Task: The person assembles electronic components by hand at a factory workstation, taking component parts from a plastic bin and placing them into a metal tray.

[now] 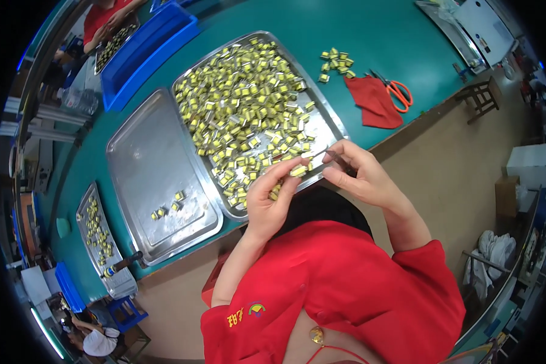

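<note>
My left hand (272,203) pinches one yellow part (298,171); my right hand (361,176) grips tweezers (329,154). They meet over the full tray's (329,130) near edge — I judge a slip would drop the part off the worktop (346,30).

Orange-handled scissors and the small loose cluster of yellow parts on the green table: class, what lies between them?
In the head view, a red cloth lies between the scissors and the cluster, beside the scissors; otherwise bare green table.

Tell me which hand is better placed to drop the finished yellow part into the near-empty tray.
Left, probably. The left hand already pinches the yellow part and is on the side of the near-empty tray. The right hand holds tweezers and sits farther away.
</note>
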{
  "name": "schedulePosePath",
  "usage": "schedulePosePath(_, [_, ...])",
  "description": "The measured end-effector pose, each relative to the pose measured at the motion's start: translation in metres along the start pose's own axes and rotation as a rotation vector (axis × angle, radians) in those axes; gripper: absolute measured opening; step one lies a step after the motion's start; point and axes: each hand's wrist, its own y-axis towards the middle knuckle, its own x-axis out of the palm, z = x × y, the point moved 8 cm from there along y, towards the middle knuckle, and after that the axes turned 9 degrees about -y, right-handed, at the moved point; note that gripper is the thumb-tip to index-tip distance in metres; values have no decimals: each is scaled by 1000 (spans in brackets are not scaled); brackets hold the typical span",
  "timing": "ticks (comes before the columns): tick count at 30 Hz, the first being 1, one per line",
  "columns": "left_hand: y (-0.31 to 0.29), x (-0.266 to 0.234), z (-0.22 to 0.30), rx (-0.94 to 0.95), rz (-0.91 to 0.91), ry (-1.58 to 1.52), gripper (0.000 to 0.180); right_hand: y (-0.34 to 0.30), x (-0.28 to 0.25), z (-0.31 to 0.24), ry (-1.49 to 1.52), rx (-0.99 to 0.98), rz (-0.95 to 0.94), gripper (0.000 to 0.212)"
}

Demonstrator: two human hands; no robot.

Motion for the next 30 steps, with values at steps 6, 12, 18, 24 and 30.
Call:
schedulePosePath(6, [37, 19, 7, -52, -141, 134, 27, -11, -20, 29, 579, 40, 28, 26])
schedulePosePath(12, [98, 71, -7, 65, -429, 501, 25, -49, -117, 56, -800, -9, 849, 31])
schedulePosePath(18, [144, 151, -46, 208, -657, 609, 22, -48, -127, 65, -1270, 35, 851, 36])
schedulePosePath(24, [160, 176, -77, 77, -732, 829, 19, -42, -121, 63, -1578, -50, 793, 33])
schedulePosePath(30, [160, 174, -79, 11, -722, 848, 19, -60, -125, 71, -1619, -84, 709, 33])
